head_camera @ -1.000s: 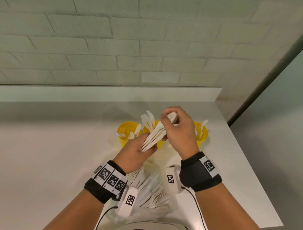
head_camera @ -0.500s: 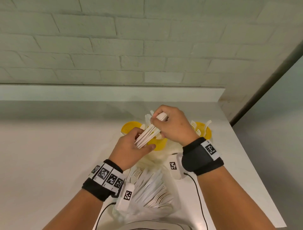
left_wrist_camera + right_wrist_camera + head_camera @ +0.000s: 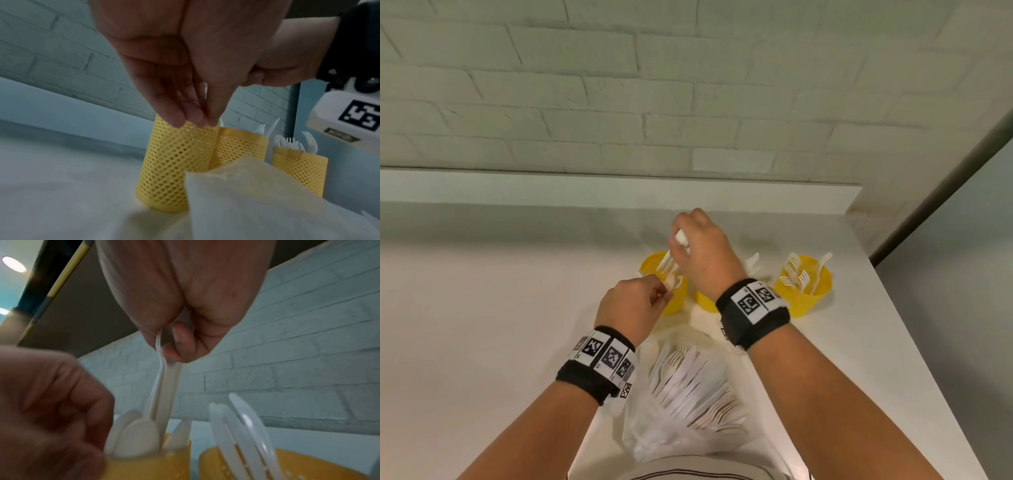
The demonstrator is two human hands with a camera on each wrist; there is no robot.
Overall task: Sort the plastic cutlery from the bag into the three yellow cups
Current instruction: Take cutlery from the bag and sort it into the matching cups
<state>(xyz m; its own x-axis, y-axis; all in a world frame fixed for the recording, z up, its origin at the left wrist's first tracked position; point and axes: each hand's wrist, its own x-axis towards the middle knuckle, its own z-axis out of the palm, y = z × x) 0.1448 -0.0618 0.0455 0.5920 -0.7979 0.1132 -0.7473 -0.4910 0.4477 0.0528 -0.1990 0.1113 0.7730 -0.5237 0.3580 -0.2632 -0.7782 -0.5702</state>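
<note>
Three yellow mesh cups stand in a row. My right hand (image 3: 678,243) (image 3: 176,345) grips the handle ends of a bundle of white spoons (image 3: 669,263) (image 3: 164,386), whose lower ends are inside the left cup (image 3: 674,305) (image 3: 174,162) (image 3: 144,467). At that cup's rim my left hand (image 3: 661,291) (image 3: 193,120) pinches the spoon heads. My right wrist partly hides the middle cup (image 3: 703,303) (image 3: 240,146), which holds knives (image 3: 236,418). Forks fill the right cup (image 3: 808,294) (image 3: 300,168). Closer to me lies the clear bag (image 3: 688,404) (image 3: 257,194) with more cutlery.
The white table (image 3: 482,325) ends at a low ledge (image 3: 585,188) under a painted brick wall behind the cups. Its right edge (image 3: 914,342) runs close to the right cup. A camera unit hangs under each wrist.
Both hands moved left and down with the spoon bundle, from above the middle cup to the left cup. The bundle turned upright and its lower ends went into that cup.
</note>
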